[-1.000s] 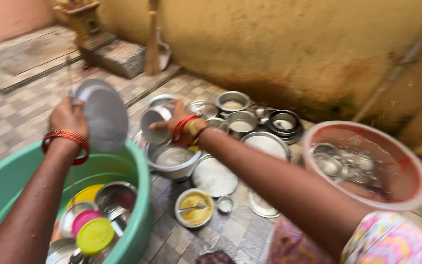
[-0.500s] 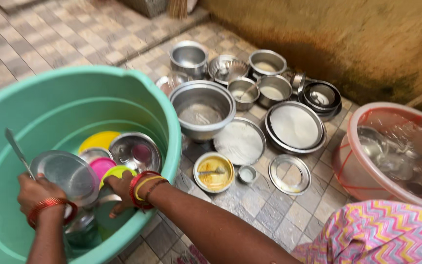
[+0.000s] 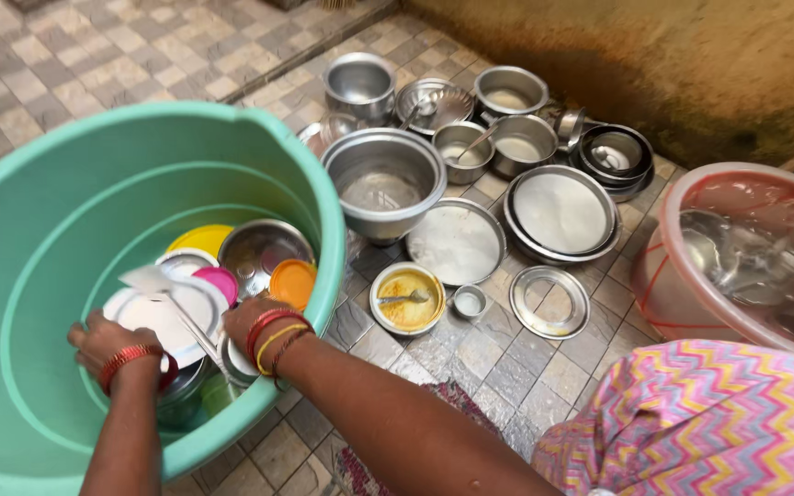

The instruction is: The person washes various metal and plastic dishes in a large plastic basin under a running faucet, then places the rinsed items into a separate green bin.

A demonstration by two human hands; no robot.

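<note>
both hands down inside the green tub at 8 o'clock, left hand and right hand each gripping an edge of the white plate, keeping it level over stacked dishes, steel bowl outside at 12.
</note>
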